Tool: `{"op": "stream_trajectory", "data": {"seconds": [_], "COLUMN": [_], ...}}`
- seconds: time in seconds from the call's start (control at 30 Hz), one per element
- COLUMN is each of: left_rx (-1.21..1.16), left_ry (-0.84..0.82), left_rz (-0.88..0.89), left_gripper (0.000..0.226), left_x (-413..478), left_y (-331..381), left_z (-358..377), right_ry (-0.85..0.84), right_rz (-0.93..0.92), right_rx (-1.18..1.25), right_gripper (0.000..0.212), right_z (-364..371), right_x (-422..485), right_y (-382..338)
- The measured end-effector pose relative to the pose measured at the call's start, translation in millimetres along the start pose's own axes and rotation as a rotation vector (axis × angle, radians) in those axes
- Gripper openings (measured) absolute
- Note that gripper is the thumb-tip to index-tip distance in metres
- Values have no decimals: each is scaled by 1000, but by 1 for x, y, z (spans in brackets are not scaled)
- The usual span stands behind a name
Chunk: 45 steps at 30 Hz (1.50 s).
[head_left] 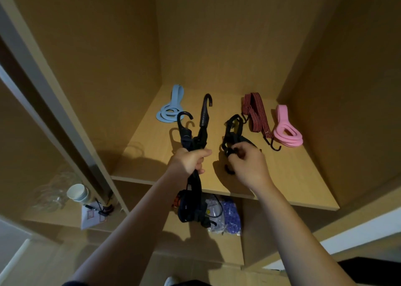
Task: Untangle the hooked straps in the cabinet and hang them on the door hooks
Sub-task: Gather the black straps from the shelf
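Note:
My left hand [190, 162] grips a bundle of black hooked straps [194, 201]; two black hooks [205, 112] stick up above the fist and the strap loops hang below the shelf edge. My right hand [247, 164] pinches another black strap with hooks [232, 131] just above the wooden shelf [293, 177]. A red striped strap [256, 116] with black end hooks lies on the shelf at the right. The door hooks are not in view.
A coiled light blue band [171, 109] lies at the shelf's back left, a pink coiled band [286, 131] at the right. On the lower shelf are plastic bags [227, 216]; white paper cups [78, 193] and clear glasses stand at the lower left beside the cabinet divider.

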<state>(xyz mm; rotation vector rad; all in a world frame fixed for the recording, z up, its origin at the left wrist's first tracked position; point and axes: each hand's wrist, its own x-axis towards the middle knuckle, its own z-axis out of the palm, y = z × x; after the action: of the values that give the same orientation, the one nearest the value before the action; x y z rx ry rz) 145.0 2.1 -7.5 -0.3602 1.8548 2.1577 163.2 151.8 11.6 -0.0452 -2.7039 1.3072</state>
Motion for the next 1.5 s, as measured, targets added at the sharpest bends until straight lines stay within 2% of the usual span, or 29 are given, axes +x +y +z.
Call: {"op": "stream_trajectory", "data": {"seconds": [0.13, 0.2, 0.27, 0.37, 0.47, 0.53, 0.6, 0.67, 0.73, 0.83, 0.9, 0.93, 1.03, 1.07, 1.17, 1.23, 1.33, 1.4, 1.5], "left_rx": [-60, -59, 3, 13, 36, -57, -96, -48, -75, -206, -216, -165, 14, 18, -119, -250, -452, -509, -604], "left_ry": [41, 8, -67, -208, -347, -415, -435, -445, -506, -609, -619, -601, -503, -464, -406, -367, -404, -409, -398], "left_rz": [80, 146, 213, 230, 205, 147, 69, 25, -17, -31, -2, 29, 110, 110, 91, 93, 116, 137, 99], "left_gripper": [16, 10, 14, 25, 12, 10, 24, 27, 50, 91, 103, 95, 35, 27, 26, 28, 24, 26, 27], "left_x": [-4, -7, -10, -17, -31, -36, -38, -41, -43, -45, -46, -47, -55, -56, -58, -57, -53, -51, -47], "left_y": [8, 15, 22, 28, 29, 28, 26, 24, 22, 24, 21, 18, 14, 14, 16, 20, 34, 42, 47], "left_z": [3, 7, 10, 15, 19, 19, 18, 19, 21, 26, 29, 30, 37, 40, 46, 45, 38, 33, 30], "right_ry": [136, 146, 105, 58, 76, 81, 49, -29, -111, -137, -84, -47, 42, 78, 137, -10, -364, -493, -528], "right_rz": [-209, -267, -226, -95, 23, 49, 66, 80, 87, 50, -3, -29, -91, -112, -168, -105, 26, 74, 123], "right_rx": [-91, -54, 131, 492, 691, 797, 879, 949, 983, 862, 697, 625, 432, 363, 253, 403, 732, 770, 793], "right_gripper": [31, 26, 15, 20, 19, 15, 10, 4, 9, 19, 21, 21, 22, 23, 37, 58, 81, 78, 60], "right_z": [-31, -43, -50, -54, -55, -56, -56, -56, -56, -55, -54, -54, -53, -51, -45, -35, -7, 11, 19], "right_x": [-2, -2, -2, 0, 2, 3, 4, 3, 2, -2, -3, -4, -4, -5, -11, -23, -53, -68, -82], "right_y": [-26, -39, -55, -77, -90, -95, -98, -100, -99, -98, -97, -97, -92, -91, -81, -66, -31, -6, 14]}}
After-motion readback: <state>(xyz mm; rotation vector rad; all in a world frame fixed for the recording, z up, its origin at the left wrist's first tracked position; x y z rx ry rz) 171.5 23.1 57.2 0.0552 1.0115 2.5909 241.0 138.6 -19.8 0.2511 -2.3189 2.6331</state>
